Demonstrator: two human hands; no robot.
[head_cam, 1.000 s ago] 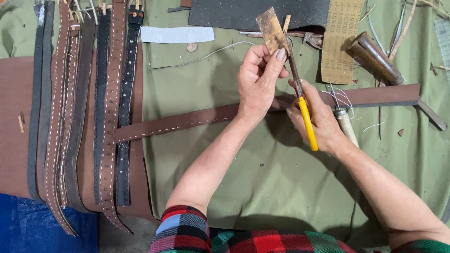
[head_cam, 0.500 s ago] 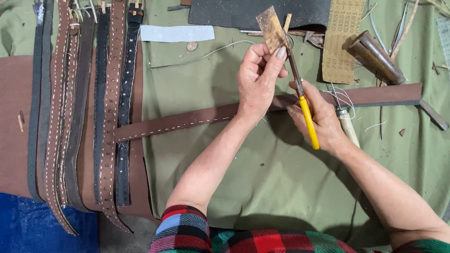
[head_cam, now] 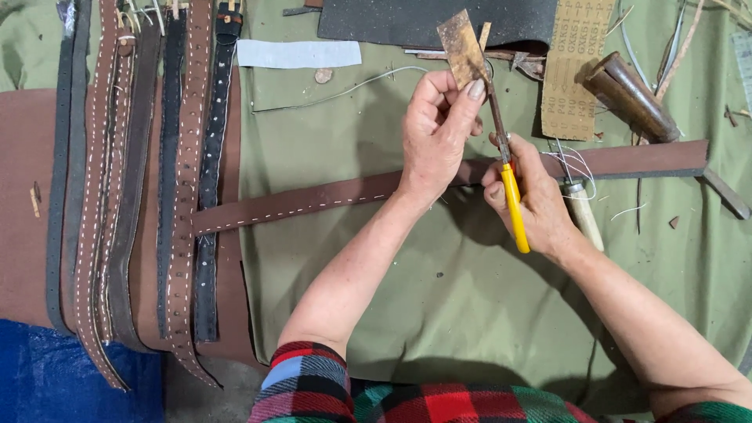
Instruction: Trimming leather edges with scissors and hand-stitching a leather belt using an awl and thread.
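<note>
left hand (head_cam: 439, 129) pinches tan scrap (head_cam: 462, 48) upright | right hand (head_cam: 529, 196) grips yellow-handled tool (head_cam: 509, 188), tip touching scrap from right | brown strap (head_cam: 313, 202) lies left-right beneath

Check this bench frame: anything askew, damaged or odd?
Nothing looks damaged. The long brown strap lies slanted across the green cloth, unlike the straight-laid belts at left. Loose white thread and small scraps lie scattered.
</note>
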